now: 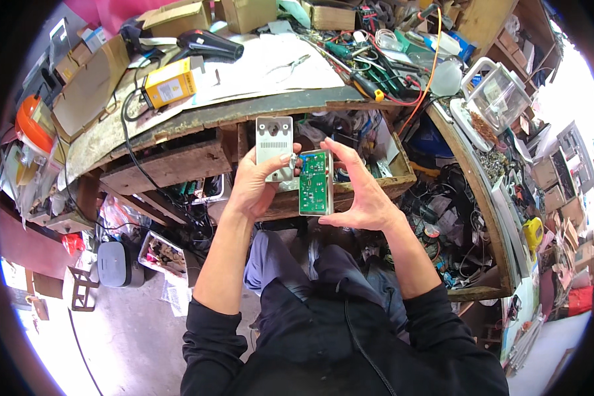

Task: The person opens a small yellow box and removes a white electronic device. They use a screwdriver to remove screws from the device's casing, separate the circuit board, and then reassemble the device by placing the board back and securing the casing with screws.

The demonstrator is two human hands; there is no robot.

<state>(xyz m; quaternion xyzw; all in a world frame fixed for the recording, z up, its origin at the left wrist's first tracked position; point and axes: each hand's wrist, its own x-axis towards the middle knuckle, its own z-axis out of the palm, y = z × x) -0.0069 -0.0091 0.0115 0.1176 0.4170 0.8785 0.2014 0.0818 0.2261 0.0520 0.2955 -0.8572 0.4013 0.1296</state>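
My left hand [257, 185] holds a silver-grey metal cover [272, 142] upright, its thumb across the face, which has a row of vents and several holes. Beside it, my right hand [362, 188] grips a green circuit board [313, 181] in a shallow metal housing, with index finger at the top end and thumb at the bottom. The two pieces are side by side at the middle of the view, in front of an open wooden drawer [396, 173] full of clutter. My left fingertips show between the pieces; the rest of those fingers are hidden behind the cover.
The cluttered bench [105, 152] holds a hairdryer [211, 46], yellow box [168, 82], screwdriver [363, 84], cables and a clear container [498, 96]. An orange round object [33, 125] is far left. Below are a grey case [115, 264], a small bin [168, 254] and my legs.
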